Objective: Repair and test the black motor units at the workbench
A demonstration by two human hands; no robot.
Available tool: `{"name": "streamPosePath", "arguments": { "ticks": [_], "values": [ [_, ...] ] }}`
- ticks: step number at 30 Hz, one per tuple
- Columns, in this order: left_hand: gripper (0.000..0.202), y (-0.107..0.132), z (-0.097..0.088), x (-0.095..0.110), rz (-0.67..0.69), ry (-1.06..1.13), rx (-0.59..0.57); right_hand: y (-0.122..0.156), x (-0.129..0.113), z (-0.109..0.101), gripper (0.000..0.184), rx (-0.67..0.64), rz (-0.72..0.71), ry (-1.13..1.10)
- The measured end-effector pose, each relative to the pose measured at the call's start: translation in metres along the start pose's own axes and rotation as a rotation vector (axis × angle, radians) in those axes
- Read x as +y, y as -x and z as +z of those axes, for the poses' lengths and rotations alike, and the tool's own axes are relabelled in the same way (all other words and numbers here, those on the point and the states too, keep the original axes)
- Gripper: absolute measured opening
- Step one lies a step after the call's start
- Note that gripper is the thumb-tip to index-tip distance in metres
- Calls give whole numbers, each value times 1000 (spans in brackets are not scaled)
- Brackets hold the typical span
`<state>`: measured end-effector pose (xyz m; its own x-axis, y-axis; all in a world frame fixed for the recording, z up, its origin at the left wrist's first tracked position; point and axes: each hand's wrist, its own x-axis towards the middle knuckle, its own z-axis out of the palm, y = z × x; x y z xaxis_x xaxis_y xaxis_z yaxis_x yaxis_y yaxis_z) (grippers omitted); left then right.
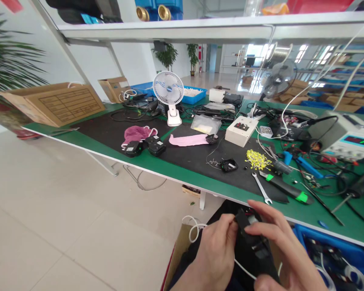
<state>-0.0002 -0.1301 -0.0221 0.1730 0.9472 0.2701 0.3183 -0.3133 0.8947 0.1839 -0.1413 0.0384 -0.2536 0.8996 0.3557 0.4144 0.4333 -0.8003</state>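
Low in the view, in front of the bench edge, both hands hold a black plastic device (256,242) with a small white part and red wire showing at its top. My left hand (210,252) pinches its upper left corner between thumb and fingers. My right hand (286,242) wraps round its right side, fingertips on its face and thumb at its lower end. A white cable (244,268) runs beneath the hands. Nearest on the bench lie an open-end wrench (261,188), a black and green utility knife (286,188) and an open black casing (229,165).
A blue bin (303,234) of cabled parts sits at the lower right. On the bench are yellow-tipped pieces (257,160), a white switch box (241,131), a small fan (169,91), black devices (155,146), a power supply (347,135) and a screwdriver (359,186). A shelf (200,29) spans above.
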Motion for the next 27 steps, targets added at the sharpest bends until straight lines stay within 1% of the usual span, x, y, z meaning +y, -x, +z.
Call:
{"name": "streamPosePath", "arguments": {
  "ticks": [2,4,6,9,10,12,13,15,18,20,22,23,25,27],
  "values": [
    [30,0,-8,7,-175,90,-18,3,2,-1,42,75,15,71],
    [35,0,-13,12,-246,199,-16,5,9,-1,40,113,60,100],
    [37,0,-15,14,-254,266,18,6,17,-1,42,102,106,70],
    [40,2,-12,16,-264,309,88,6,24,1,36,20,167,-9],
    [41,3,-11,18,-272,321,112,6,25,2,35,13,195,-36],
    [43,5,-11,21,-281,333,134,4,26,4,42,28,256,-87],
    [44,5,-12,23,-274,327,121,3,27,5,48,38,293,-121],
    [42,6,-14,25,-220,297,43,-5,27,7,60,12,362,-228],
    [38,4,-14,22,-67,268,-129,-25,24,7,76,-74,433,-504],
    [35,3,-11,18,-6,274,-206,-40,18,4,84,-138,455,-689],
    [33,2,-10,13,-7,295,-243,-50,9,-3,86,-218,435,-756],
    [32,2,-10,12,-21,298,-245,-52,3,-7,86,-256,397,-725],
    [33,1,-12,12,-57,279,-228,-50,-7,-16,84,-279,284,-573],
    [34,1,-17,15,-111,232,-194,-40,-13,-22,84,-232,190,-398]
  ]
}}
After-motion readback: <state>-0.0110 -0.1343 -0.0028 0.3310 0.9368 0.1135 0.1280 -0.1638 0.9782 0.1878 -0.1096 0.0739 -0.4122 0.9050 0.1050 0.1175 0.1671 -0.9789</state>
